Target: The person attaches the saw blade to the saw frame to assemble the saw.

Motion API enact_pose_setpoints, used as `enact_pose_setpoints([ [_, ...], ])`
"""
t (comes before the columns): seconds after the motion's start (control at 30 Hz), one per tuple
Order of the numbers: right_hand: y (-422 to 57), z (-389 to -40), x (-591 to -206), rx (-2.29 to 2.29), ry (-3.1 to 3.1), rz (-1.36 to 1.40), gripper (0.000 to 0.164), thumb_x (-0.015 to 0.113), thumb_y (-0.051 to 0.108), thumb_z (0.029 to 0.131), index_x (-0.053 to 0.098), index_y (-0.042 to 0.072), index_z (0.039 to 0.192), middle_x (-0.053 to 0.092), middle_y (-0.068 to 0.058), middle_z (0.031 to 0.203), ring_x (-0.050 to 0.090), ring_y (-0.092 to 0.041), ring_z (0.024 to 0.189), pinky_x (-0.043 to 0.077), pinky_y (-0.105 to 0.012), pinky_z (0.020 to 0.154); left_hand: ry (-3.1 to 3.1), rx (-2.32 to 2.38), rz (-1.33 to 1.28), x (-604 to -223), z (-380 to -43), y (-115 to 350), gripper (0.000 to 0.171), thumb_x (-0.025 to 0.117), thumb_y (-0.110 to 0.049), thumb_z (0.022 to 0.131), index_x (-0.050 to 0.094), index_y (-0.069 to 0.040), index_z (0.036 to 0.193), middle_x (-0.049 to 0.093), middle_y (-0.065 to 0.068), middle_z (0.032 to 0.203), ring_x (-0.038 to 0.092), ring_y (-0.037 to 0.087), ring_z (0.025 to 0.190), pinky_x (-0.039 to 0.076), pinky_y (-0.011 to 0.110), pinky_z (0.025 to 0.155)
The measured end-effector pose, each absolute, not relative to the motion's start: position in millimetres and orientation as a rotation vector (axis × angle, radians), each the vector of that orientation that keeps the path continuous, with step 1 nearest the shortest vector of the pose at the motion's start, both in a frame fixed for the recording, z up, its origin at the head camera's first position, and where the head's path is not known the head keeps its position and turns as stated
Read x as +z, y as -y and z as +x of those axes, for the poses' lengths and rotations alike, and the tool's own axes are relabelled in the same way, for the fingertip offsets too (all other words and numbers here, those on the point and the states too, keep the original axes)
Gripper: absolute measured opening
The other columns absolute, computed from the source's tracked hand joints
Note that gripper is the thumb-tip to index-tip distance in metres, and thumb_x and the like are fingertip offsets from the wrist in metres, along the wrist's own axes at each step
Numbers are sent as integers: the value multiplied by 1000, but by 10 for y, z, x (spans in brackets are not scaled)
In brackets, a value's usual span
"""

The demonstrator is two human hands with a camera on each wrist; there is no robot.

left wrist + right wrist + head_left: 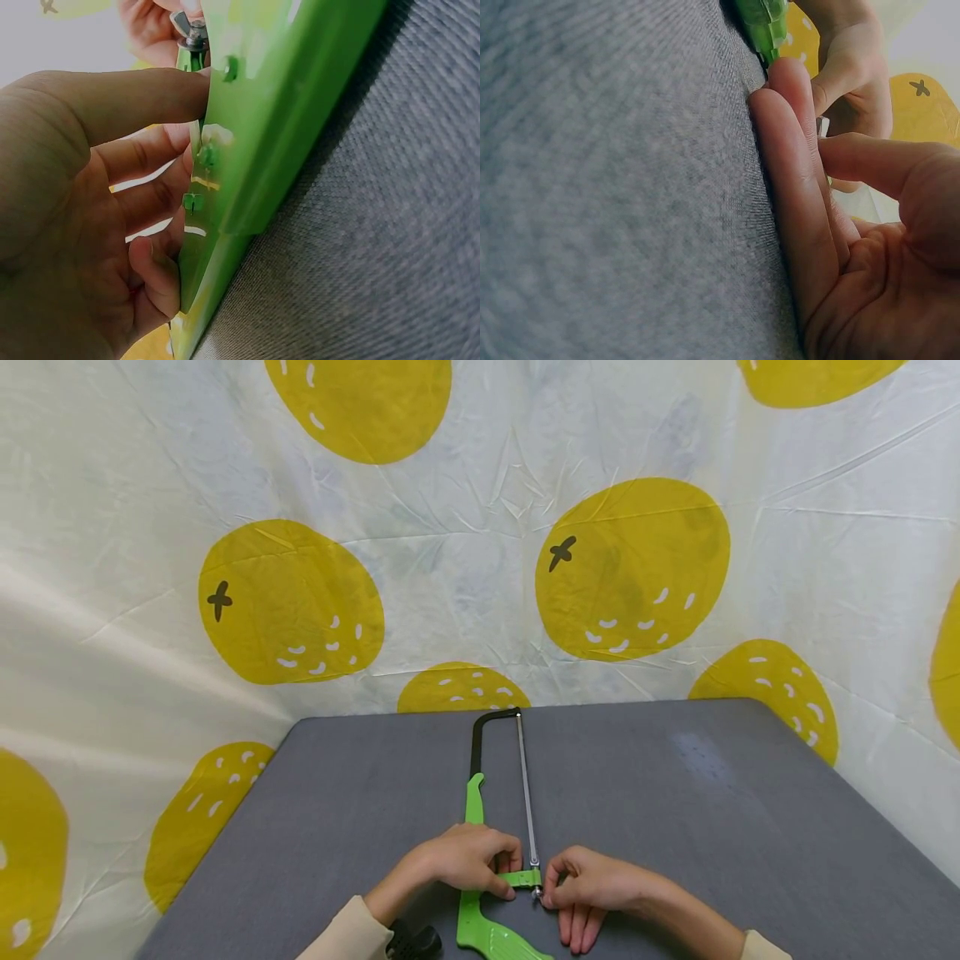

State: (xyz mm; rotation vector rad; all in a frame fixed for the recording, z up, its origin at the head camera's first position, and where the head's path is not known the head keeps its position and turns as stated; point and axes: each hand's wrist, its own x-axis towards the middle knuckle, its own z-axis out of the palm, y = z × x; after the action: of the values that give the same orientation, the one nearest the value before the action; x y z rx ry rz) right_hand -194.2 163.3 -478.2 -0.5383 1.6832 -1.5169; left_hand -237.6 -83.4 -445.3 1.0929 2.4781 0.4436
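Note:
A hacksaw [474, 802] lies on the grey table, with a green handle, a black front frame and a thin blade [527, 785] along its right side. My left hand [468, 857] reaches over the green frame and grips it by the short crosspiece [525, 878]; in the left wrist view its thumb presses the green body [262, 105]. At the blade's near end is a small metal wing nut [537, 893], which the thumb and index finger of my right hand [588, 881] pinch. The right hand's other fingers [795, 180] extend along the tabletop.
The grey tabletop [637, 785] extends around the saw. Behind it and at both sides hangs a pale cloth [465, 585] printed with yellow fruit. A black strap-like object [415, 941] sits by the left sleeve.

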Motion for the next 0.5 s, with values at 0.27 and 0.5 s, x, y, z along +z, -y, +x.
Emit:
enact_pose_setpoints([
  [0.27, -1638, -1945, -4770, -1518, -1697, -538, 13, 62, 8, 94, 66, -3, 101, 71, -3, 65, 70, -7, 52, 56, -24, 48, -2492, 425, 1099, -4454, -2376, 821, 17, 81, -35, 88, 65, -31, 92, 60, -20, 78, 55, -4, 67, 44, 19, 62],
  [0.5, -1617, -1926, -4742, -1507, -1746, -526, 22, 66, 21, 97, 67, -1, 97, 71, -4, 64, 69, -8, 50, 56, -26, 47, -2546, 369, 1110, -4482, -2378, 817, 19, 82, -39, 87, 64, -33, 90, 58, -21, 76, 54, -4, 64, 43, 20, 60],
])
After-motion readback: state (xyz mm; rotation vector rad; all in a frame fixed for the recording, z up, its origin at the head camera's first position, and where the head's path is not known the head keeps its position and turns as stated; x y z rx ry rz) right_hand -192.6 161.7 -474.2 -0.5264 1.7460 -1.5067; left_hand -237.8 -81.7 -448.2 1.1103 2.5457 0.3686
